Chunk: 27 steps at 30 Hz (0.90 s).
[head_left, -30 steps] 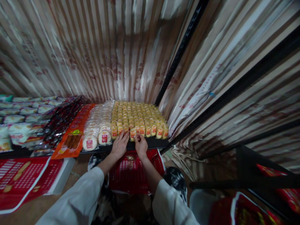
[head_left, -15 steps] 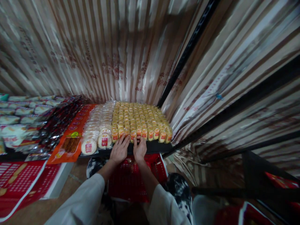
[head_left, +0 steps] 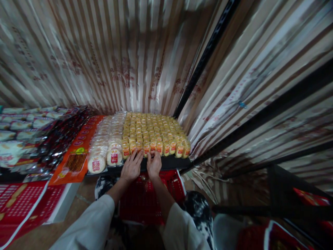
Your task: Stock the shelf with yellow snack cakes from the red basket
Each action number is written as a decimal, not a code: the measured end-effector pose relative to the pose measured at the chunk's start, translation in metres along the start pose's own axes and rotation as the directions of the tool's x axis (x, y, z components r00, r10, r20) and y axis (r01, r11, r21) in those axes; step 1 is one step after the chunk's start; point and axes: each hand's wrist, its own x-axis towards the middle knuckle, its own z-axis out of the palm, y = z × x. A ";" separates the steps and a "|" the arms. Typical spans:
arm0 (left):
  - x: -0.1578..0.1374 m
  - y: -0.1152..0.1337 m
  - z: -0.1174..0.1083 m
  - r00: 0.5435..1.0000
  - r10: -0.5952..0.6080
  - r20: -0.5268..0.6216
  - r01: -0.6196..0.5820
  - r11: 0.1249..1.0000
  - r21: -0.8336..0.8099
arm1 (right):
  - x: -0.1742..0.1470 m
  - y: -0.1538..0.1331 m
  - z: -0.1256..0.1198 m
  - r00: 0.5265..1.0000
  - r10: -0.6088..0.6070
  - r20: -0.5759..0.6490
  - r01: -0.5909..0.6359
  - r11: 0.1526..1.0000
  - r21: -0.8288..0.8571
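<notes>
Rows of small yellow wrapped cakes [head_left: 148, 130] with red labels stand packed together on a black shelf [head_left: 170, 162]. My left hand [head_left: 132, 167] lies with fingers stretched out against the front row, left of its middle. Just to its right, my right hand [head_left: 154, 164] touches the same front row, its fingers bent and partly hidden behind the hand; whether it grips a cake I cannot make out. Left of the cakes stand two rows of round white wrapped biscuits [head_left: 114, 156], the front ones facing me with red labels.
An orange snack packet [head_left: 74, 156] and dark shiny packets [head_left: 56, 144] lie further left. A red basket [head_left: 166, 194] sits below the shelf between my knees, another red basket [head_left: 31, 205] at lower left. A black metal post [head_left: 200, 73] rises before striped sheeting [head_left: 125, 52].
The view has shifted slightly, so the shelf goods appear a little further left. Both hands stay at the front row of cakes, with little visible movement.
</notes>
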 end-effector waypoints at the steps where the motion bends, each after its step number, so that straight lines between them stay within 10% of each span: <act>1: 0.000 0.000 -0.001 1.000 0.000 0.004 0.000 1.000 -0.002 | 0.000 0.000 0.000 1.000 -0.010 0.000 0.010 1.000 -0.014; 21: 0.001 0.000 0.003 0.999 0.004 0.051 -0.005 1.000 0.020 | 0.003 -0.002 0.005 0.994 0.048 0.101 -0.042 0.997 -0.062; 27: 0.000 -0.002 -0.001 0.999 0.013 0.047 -0.013 1.000 0.004 | -0.012 0.000 -0.018 0.990 -0.119 0.076 0.107 0.984 0.141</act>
